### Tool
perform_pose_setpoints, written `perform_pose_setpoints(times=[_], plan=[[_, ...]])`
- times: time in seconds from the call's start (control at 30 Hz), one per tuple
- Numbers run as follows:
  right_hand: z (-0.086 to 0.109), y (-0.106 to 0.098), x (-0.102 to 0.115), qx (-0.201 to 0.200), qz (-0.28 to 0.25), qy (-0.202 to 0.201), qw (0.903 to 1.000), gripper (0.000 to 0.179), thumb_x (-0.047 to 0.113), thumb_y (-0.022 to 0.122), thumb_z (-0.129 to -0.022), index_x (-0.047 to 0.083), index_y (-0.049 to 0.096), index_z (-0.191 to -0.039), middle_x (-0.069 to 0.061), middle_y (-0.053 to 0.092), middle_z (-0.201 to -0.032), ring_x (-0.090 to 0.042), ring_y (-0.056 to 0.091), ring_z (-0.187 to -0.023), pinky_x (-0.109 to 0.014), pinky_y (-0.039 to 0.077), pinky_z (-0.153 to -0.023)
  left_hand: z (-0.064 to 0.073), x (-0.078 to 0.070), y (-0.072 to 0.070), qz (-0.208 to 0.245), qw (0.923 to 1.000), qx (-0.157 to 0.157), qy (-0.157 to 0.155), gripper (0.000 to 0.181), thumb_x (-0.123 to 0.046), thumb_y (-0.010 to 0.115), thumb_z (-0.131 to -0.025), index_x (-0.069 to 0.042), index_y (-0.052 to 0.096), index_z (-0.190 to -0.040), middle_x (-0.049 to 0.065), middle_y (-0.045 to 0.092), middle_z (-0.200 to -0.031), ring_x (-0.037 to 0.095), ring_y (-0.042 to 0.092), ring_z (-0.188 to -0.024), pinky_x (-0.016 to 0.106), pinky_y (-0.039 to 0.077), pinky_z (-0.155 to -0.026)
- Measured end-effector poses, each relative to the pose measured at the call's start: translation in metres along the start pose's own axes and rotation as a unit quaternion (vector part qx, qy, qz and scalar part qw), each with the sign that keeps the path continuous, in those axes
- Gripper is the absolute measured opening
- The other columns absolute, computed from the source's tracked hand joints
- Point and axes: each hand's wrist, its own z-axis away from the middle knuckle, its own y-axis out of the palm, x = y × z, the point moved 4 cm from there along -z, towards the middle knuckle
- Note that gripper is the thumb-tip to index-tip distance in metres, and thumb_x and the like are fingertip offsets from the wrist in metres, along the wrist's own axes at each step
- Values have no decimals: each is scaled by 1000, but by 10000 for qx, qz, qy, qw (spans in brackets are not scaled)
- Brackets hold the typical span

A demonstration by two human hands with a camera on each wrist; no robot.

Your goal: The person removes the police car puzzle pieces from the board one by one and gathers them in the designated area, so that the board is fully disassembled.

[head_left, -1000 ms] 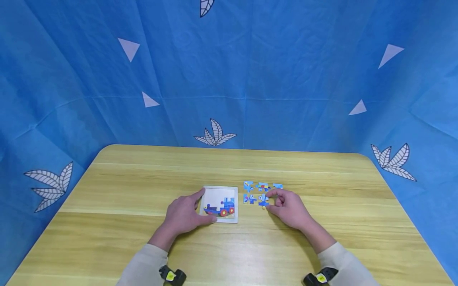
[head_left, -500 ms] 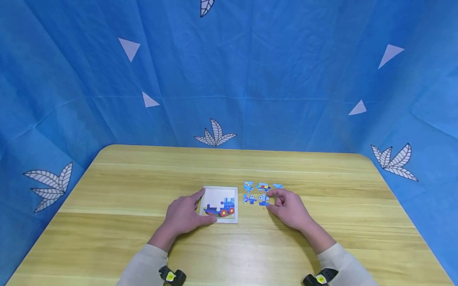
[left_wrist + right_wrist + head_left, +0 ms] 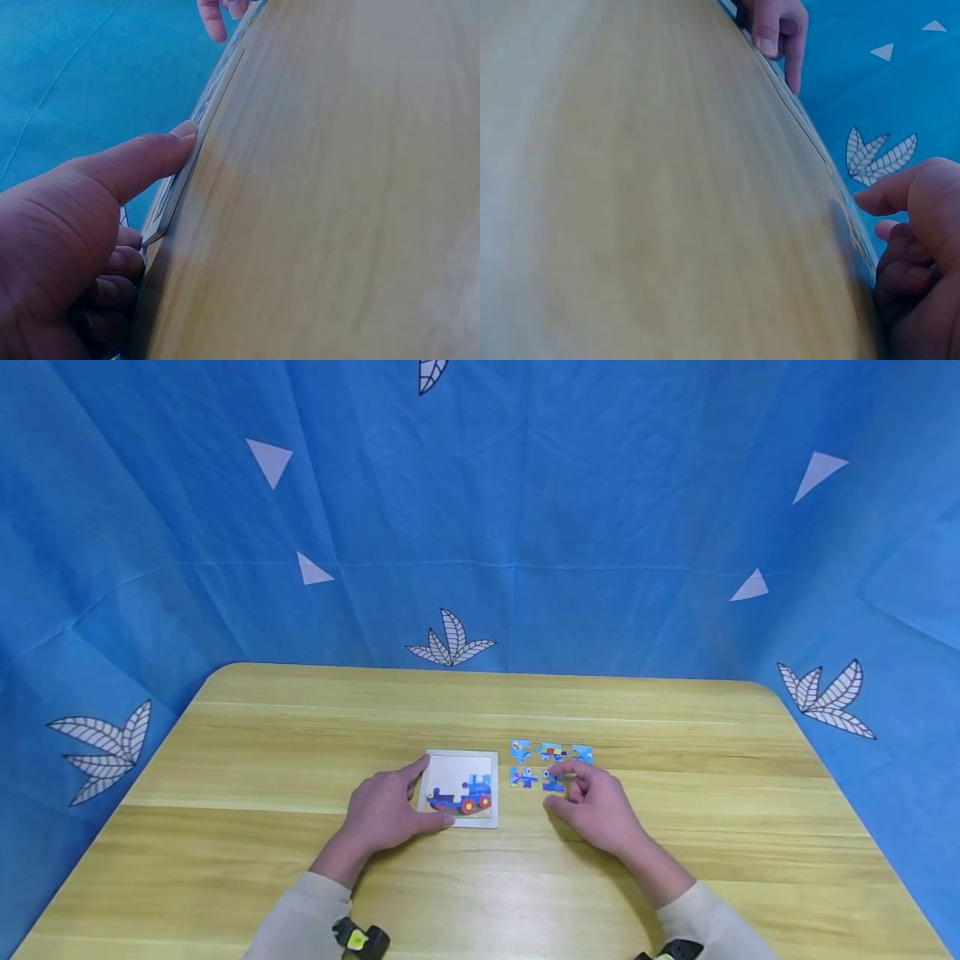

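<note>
The right hand (image 3: 597, 807) — thumb and forefinger parted, gripping nothing — has loose puzzle pieces (image 3: 524, 777) at and beyond its fingertips; the left hand (image 3: 384, 810) grips the puzzle frame (image 3: 476, 825) just to its right.

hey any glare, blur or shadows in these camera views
Head: pale glare on the table low in the picture, puzzle pieces small but fairly clear; left wrist: dim, left hand shaded, wood grain soft; right wrist: grain softly blurred, bluish shadow beside the right hand.
</note>
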Motion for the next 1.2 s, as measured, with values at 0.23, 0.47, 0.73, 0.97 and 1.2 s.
perform_pose_setpoints(times=[0.23,0.47,0.73,0.97,1.2], plan=[[5,11,10,55,-256,2,9997,32,3,80,-82,7,68,-112,6,37,-60,-8,36,-55,-32,43,-72,0,0,-2,26,10000,-1,-24,106,-67,82,-66,-10,49,-149,11,64,-129,22,58,-96,42,47,-81],[7,25,25,87,-398,-74,9991,35,3,80,-82,6,69,-114,7,35,-58,-8,35,-53,-32,45,-73,0,-1,-2,58,10000,35,-34,106,-68,82,-66,-10,49,-149,12,64,-129,23,58,-95,41,46,-79],[5,39,34,72,-468,-205,9987,37,2,81,-81,6,69,-116,8,35,-58,-7,35,-53,-31,44,-71,0,-1,-3,59,10000,26,9,106,-68,82,-66,-10,49,-149,12,65,-126,22,59,-93,40,46,-76],[2,49,41,135,-614,-231,9978,40,2,81,-81,4,67,-119,6,38,-59,-7,35,-54,-32,44,-72,1,-1,-4,53,10000,49,-39,106,-68,82,-66,-11,48,-150,12,64,-130,25,60,-103,44,47,-83],[-3,61,46,231,-360,-223,9988,43,4,80,-83,5,65,-123,7,39,-59,-7,36,-54,-31,43,-65,1,-1,-5,-10,10000,57,-17,106,-69,81,-67,-11,49,-149,12,64,-129,25,60,-102,43,47,-81]])
